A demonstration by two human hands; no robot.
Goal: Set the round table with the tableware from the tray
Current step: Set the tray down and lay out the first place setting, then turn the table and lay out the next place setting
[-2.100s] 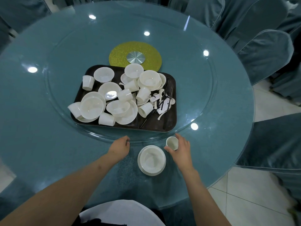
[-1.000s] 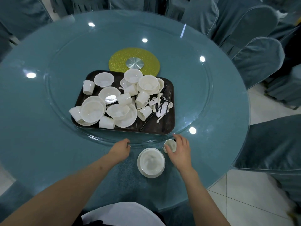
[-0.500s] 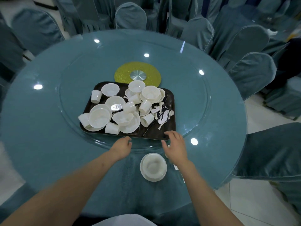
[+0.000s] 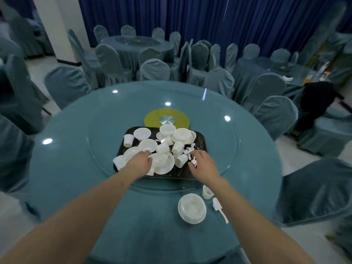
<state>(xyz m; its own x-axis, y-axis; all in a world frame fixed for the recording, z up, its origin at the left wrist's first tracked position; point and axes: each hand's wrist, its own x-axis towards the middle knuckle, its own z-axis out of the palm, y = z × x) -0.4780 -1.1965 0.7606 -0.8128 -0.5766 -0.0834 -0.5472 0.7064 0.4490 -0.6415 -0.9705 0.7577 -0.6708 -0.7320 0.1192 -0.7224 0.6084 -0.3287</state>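
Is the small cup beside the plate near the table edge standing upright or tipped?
Upright: the cup stands on its base, open mouth upward, next to the plate.

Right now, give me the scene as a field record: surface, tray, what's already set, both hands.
surface: round teal glass-topped table
tray: dark rectangular tray on the glass turntable, piled with white cups, bowls, plates
set place: white bowl on plate, small white cup, white spoon at the near edge
left hand: over the tray's dishes, grip unclear
right hand: fingers spread over the tray's cutlery, holding nothing visible
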